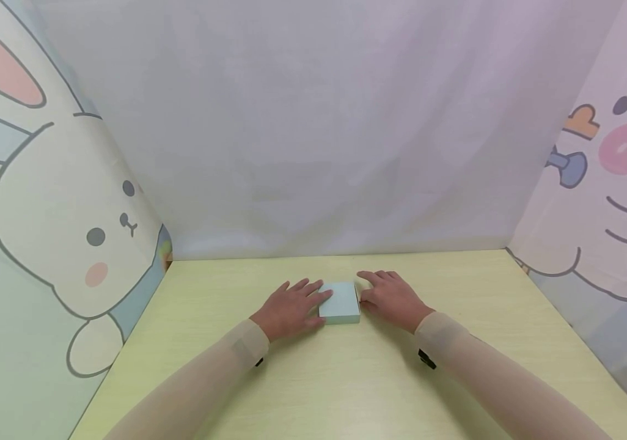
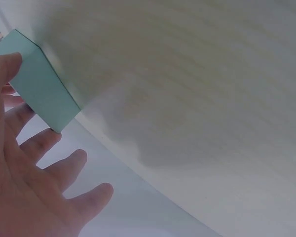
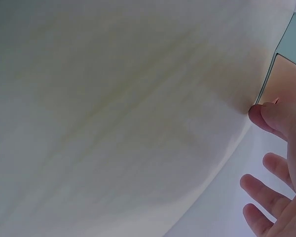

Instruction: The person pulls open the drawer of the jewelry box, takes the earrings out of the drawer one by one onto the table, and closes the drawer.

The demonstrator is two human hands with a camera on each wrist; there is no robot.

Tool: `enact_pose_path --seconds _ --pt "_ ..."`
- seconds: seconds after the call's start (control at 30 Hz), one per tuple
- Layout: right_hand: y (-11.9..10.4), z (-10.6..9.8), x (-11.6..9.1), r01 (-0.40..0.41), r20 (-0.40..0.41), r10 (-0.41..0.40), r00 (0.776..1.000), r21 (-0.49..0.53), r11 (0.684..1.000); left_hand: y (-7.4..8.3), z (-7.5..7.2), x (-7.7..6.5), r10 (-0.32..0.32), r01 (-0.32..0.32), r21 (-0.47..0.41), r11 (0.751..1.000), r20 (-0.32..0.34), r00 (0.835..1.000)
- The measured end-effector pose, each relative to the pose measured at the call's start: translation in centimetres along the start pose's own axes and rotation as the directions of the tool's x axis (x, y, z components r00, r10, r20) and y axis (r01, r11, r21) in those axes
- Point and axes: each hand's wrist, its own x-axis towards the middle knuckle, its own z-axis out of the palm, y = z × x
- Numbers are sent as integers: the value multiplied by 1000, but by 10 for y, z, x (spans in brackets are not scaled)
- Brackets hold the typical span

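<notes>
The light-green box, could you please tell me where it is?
In the head view, the box lies on the table between the left hand and the right hand.

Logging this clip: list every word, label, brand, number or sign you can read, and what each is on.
No readable text in any view.
Light green box: no lettering on the faces that show; the left hand and right hand cover parts.
Rabbit drawing and cartoon figure: pictures only.
Black pieces near the wrists: too small to tell.
</notes>
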Motion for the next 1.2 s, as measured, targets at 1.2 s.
enact_pose_path --seconds 1.2 --pt "7 1 -3 -2 -2 2 1000 5 1000 -3 5 2 7 -7 8 1000 -6 1000"
